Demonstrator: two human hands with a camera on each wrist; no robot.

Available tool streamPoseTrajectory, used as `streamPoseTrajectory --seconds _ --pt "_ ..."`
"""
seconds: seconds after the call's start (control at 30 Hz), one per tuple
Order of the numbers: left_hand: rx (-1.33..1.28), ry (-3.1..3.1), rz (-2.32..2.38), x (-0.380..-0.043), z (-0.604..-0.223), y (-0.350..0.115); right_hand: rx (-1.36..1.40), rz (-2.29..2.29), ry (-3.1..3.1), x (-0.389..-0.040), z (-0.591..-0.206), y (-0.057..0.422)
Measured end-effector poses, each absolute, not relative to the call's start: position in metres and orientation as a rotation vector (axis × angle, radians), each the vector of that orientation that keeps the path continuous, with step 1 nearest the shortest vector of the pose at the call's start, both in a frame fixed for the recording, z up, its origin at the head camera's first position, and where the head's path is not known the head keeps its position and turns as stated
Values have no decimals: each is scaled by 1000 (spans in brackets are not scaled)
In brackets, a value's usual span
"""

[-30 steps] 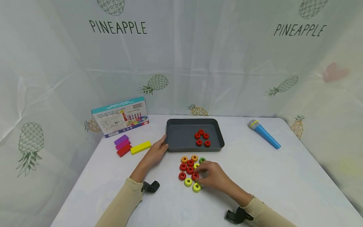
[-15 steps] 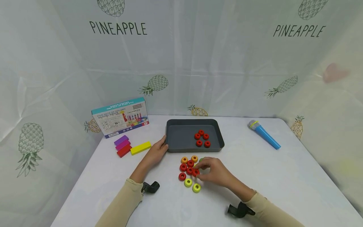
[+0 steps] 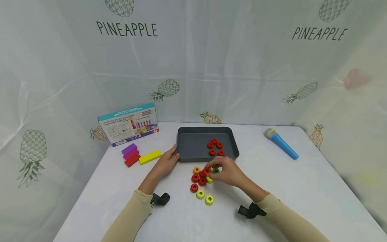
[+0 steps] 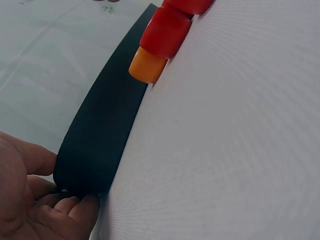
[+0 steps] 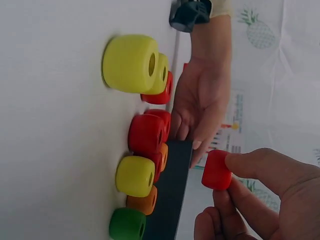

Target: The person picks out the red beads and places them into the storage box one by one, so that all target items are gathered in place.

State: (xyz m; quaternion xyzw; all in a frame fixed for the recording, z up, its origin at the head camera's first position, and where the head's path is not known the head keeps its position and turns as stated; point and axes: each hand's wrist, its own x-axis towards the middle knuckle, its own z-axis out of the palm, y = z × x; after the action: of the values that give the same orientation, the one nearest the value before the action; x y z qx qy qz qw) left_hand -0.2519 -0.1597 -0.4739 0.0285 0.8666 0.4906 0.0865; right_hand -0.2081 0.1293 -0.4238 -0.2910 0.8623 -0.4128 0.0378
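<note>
My right hand (image 3: 228,172) pinches a red bead (image 5: 217,170) between thumb and fingers, raised above the table just in front of the tray. Below it lies a loose group of beads: red (image 3: 195,177), yellow (image 3: 209,200), orange (image 3: 196,170) and green (image 5: 127,223). The raised bead and my fingers partly hide some of them in the head view. With my left hand (image 3: 167,160) I grip the near left corner of the dark grey tray (image 3: 193,156), thumb and fingers at its wall (image 4: 100,130). Several red beads (image 3: 214,141) sit in the tray's right half.
To the left lie a yellow block (image 3: 150,157) and a red (image 3: 132,160), a pink (image 3: 131,153) and a purple block (image 3: 129,148). A toy box (image 3: 128,124) stands behind them. At the right is a blue toy microphone (image 3: 282,144).
My right hand has picked a red bead from the group's right side and carried it up and away from me, toward the tray. The left hand stays at the tray.
</note>
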Motion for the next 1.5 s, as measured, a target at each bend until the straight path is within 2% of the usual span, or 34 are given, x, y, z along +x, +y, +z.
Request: streamPoseTrajectory --seconds 0.93,1.5 --pt "107 2592 1488 -252 -473 -161 -740 -1187 2742 -274 -415 112" --pt "105 2557 1532 -252 -475 -160 -592 -1119 2756 -300 -429 100"
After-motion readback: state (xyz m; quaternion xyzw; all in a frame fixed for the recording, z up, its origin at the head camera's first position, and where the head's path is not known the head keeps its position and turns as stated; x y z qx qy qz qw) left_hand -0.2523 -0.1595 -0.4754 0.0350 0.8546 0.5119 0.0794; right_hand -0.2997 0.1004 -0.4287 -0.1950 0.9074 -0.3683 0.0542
